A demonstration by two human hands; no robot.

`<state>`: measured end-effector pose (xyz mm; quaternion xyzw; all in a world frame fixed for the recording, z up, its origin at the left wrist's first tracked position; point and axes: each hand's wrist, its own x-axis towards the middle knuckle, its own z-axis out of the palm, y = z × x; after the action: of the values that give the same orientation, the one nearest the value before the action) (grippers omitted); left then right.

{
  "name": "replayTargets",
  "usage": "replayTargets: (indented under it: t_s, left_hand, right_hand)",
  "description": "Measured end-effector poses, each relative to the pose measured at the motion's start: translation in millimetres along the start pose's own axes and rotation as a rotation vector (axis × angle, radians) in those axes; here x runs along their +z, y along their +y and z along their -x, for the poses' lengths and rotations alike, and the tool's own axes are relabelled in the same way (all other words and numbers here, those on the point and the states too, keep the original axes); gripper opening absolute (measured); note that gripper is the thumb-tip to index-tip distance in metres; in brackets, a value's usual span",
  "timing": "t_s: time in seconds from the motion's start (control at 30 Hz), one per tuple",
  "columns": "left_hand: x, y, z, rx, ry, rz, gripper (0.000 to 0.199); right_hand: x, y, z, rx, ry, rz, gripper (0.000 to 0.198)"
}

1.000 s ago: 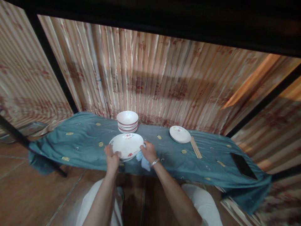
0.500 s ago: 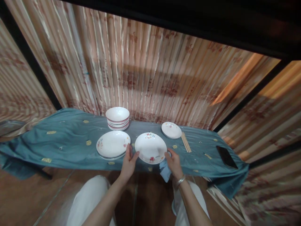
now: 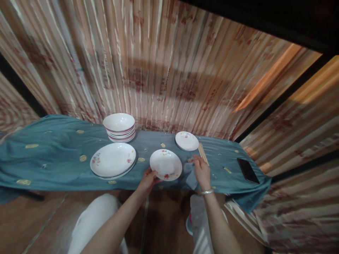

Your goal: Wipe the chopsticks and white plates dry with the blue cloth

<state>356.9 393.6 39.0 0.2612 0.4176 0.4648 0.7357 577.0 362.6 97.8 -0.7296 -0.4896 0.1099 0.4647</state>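
A white plate with small flower prints is held at its left rim by my left hand, thumb on top. Just right of that plate, my right hand is closed on a light blue cloth that hangs below the fingers. Left of my left hand lie stacked oval plates with flower prints. Behind them stands a stack of white bowls with red rims. Small round plates are stacked beyond my right hand, with wooden chopsticks beside them.
A green patterned cloth covers the low table. Near the right end lies a black phone. Dark frame bars slant at both sides, and a dark edge crosses overhead. A pleated curtain hangs behind.
My right hand has let go of the plate's right rim and moved off to the right with the blue cloth. My left hand still grips the plate. The view has shifted slightly.
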Motion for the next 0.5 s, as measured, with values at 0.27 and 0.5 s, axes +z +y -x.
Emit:
replayTargets:
  t_s: [0.27,0.5]
  left_hand:
    - [11.3,-5.5,-7.6,-0.029,-0.023,0.026,0.041]
    - [12.3,-1.9,-8.2,-0.076,-0.007,0.045,0.054]
  right_hand:
    - [52.5,-3.7,7.4,-0.463,-0.361,0.088,0.041]
    - [55.0,15.9,22.8,-0.472,-0.507,0.289,0.035]
